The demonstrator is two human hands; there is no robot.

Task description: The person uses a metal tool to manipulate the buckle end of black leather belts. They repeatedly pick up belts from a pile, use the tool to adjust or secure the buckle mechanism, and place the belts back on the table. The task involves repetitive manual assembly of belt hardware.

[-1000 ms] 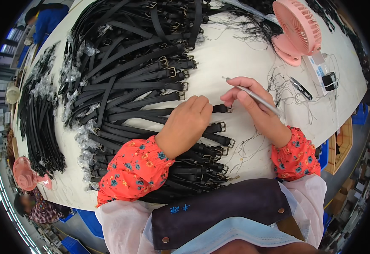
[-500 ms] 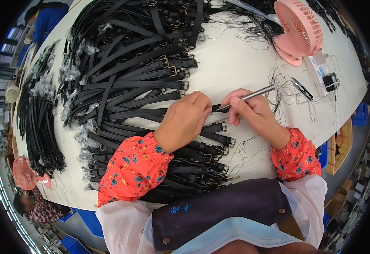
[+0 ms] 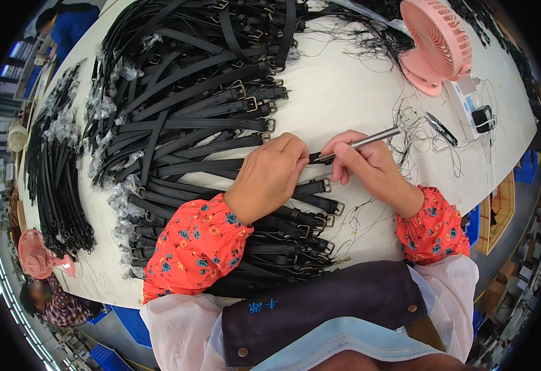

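My left hand [image 3: 270,176] is closed on a black belt [image 3: 218,166], near its buckle end, with the rest of the strap running left over the pile. In my right hand [image 3: 364,162] sits a slim silver metal pen-like tool [image 3: 377,136], slanting from upper right down to the belt end between my hands. The tool's working tip is too small to make out. My right fingers are also close against that belt end, and its buckle is mostly hidden. Several more black belts [image 3: 202,127] with metal buckles lie stacked under and around my left hand.
At the upper right stands a pink fan [image 3: 434,40]; near it lie a black-handled cutter [image 3: 442,128], a white power strip [image 3: 464,108] with a black plug [image 3: 482,119], and loose black threads [image 3: 404,123]. Another belt bundle [image 3: 60,185] and a small pink fan [image 3: 34,253] are on the left.
The tool and my right hand's fingers have shifted very slightly to the left and down. My left hand and the belt stay in place.
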